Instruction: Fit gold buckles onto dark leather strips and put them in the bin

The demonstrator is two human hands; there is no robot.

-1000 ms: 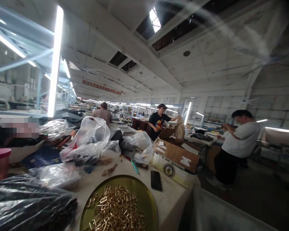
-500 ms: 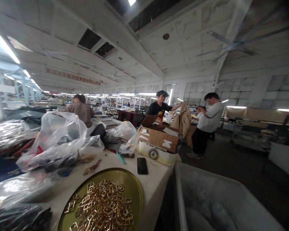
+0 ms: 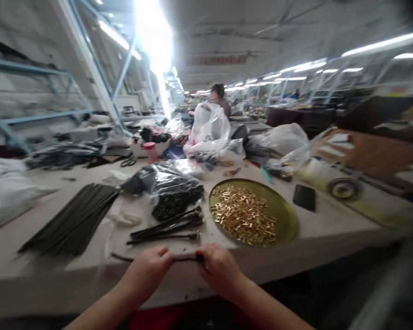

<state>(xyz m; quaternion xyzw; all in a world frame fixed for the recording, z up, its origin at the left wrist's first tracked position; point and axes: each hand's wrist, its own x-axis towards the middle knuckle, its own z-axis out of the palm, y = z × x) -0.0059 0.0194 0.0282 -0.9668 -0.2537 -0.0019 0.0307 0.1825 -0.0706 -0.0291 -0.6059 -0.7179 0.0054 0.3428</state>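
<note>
A thin dark strap [image 3: 185, 258] runs between my two hands at the table's front edge. My left hand [image 3: 150, 269] is closed round its middle, and a free end sticks out to the left. My right hand [image 3: 217, 268] pinches the strap's right end, where a small dark piece shows, too blurred to name. Just beyond lie several dark straps [image 3: 165, 229] with metal bits at their right ends. A round gold tray [image 3: 287, 220] of small gold rectangular buckles [image 3: 242, 215] is to the right. A stack of flat dark strips [image 3: 72, 220] lies at left.
Behind the straps sits a clear plastic bag with black pieces [image 3: 172, 188]. A black phone [image 3: 304, 197] and a cardboard box [image 3: 361, 160] are at right. White plastic bags [image 3: 209, 126] are piled farther back; a person [image 3: 222, 98] is beyond them. A blue metal frame [image 3: 124, 68] rises at left.
The view has swung left and down, so the tray, phone and box appear farther right. Both my hands and the strap have come into view; the grey bin has mostly left it.
</note>
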